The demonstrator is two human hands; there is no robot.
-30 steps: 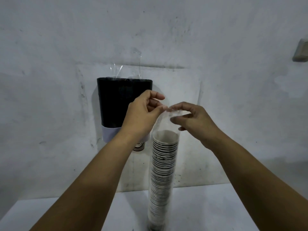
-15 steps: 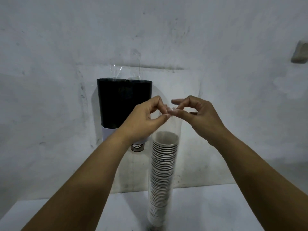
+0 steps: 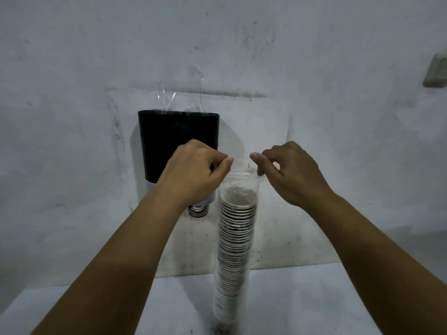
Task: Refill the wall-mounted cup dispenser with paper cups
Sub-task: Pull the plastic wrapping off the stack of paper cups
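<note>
A black cup dispenser (image 3: 178,141) hangs on a scuffed grey wall (image 3: 72,68), its lower right part hidden behind the left hand (image 3: 193,175). A tall stack of paper cups (image 3: 235,238) in a clear plastic sleeve (image 3: 242,175) stands on the white bench (image 3: 302,298) near its back edge, base blurred. Left hand and right hand (image 3: 290,172) each pinch the sleeve's open top.

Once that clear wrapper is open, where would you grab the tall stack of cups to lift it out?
Probably by the top few cups, reaching in from above. The stack of cups stands upright on the table and the plastic sleeve wraps its sides, so only the top is free where the left hand and right hand pull the mouth apart.
</note>
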